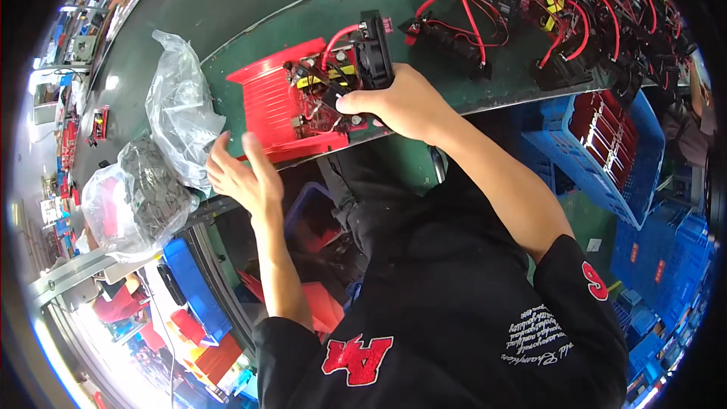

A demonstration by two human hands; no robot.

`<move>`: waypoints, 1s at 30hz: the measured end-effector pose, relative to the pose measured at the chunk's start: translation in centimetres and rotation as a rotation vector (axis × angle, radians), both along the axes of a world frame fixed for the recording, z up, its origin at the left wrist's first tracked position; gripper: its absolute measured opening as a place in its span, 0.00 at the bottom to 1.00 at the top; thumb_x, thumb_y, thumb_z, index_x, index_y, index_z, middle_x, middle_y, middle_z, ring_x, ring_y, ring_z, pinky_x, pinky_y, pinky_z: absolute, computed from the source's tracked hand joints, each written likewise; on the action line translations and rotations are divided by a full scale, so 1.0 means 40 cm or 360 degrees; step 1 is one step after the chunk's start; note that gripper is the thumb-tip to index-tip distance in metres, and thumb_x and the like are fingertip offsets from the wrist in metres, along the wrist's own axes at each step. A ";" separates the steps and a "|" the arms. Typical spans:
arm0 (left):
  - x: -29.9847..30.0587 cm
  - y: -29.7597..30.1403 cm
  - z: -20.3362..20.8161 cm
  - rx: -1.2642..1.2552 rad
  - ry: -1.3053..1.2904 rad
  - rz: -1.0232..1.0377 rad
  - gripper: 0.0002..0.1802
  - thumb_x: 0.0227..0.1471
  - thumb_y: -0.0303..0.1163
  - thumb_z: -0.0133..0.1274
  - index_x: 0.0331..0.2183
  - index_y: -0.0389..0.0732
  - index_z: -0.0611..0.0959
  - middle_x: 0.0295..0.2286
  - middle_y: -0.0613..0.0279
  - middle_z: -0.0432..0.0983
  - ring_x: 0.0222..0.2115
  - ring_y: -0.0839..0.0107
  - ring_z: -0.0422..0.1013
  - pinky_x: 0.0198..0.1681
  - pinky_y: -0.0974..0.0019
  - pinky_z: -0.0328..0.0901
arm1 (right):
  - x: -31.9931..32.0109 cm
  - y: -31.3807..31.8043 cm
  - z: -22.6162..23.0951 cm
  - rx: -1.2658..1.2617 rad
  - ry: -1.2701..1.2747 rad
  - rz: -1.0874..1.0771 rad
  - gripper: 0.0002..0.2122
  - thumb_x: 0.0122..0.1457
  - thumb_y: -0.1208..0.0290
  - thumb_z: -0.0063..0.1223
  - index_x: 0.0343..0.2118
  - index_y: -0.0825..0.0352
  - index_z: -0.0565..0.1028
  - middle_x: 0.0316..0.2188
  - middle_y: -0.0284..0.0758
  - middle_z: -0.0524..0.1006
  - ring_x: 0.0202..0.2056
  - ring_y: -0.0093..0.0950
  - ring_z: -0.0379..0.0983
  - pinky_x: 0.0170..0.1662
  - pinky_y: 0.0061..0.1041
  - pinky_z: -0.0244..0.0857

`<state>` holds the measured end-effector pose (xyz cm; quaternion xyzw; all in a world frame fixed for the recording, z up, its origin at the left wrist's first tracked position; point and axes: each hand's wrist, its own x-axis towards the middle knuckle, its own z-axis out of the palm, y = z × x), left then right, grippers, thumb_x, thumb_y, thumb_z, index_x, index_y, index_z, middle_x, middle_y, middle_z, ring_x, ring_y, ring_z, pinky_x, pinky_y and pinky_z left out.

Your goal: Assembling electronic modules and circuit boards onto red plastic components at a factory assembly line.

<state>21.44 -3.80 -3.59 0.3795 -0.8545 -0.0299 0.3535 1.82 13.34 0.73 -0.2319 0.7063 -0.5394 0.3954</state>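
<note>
A red ribbed metal housing [266, 106] lies on the green bench near its front edge, its open side facing up. At its right end is a circuit board [322, 83] with yellow-wrapped parts, joined by a thick red wire to a black end panel with a fan [372, 54]. My right hand [405, 106] grips the board and fan panel, its thumb over the board's near side and its other fingers mostly hidden. My left hand [246, 178] is open with fingers spread and holds nothing, just off the housing's near left corner, by a clear plastic bag [180, 102].
Another clear bag with dark parts [151, 185] sits at the bench's left edge. Several wired boards with red cables [583, 30] crowd the far right, beside a loose black panel [454, 45]. A blue crate [644, 159] with red pieces stands below the bench at right.
</note>
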 end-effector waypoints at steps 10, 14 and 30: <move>-0.019 0.006 -0.005 0.0363 0.0302 0.0018 0.24 0.61 0.46 0.47 0.32 0.31 0.77 0.29 0.44 0.72 0.31 0.51 0.68 0.38 0.53 0.63 | 0.002 -0.112 0.070 0.0238 0.0355 0.0263 0.22 0.43 0.57 0.66 0.34 0.72 0.78 0.28 0.41 0.79 0.34 0.34 0.77 0.41 0.28 0.66; 0.048 0.064 0.078 0.2610 0.0596 -0.0064 0.36 0.59 0.61 0.38 0.47 0.33 0.71 0.39 0.42 0.73 0.36 0.49 0.73 0.42 0.49 0.66 | -0.003 -0.034 0.041 -0.0197 0.0497 -0.0083 0.40 0.47 0.56 0.68 0.55 0.78 0.61 0.53 0.49 0.69 0.55 0.39 0.67 0.57 0.32 0.59; -0.824 -0.631 -0.035 0.2594 0.0967 -0.0658 0.43 0.60 0.63 0.27 0.53 0.29 0.67 0.50 0.38 0.69 0.49 0.44 0.69 0.52 0.46 0.66 | 0.035 0.401 -0.037 -0.0119 0.0884 -0.1038 0.17 0.49 0.81 0.57 0.43 0.71 0.69 0.38 0.38 0.71 0.33 0.25 0.74 0.38 0.22 0.68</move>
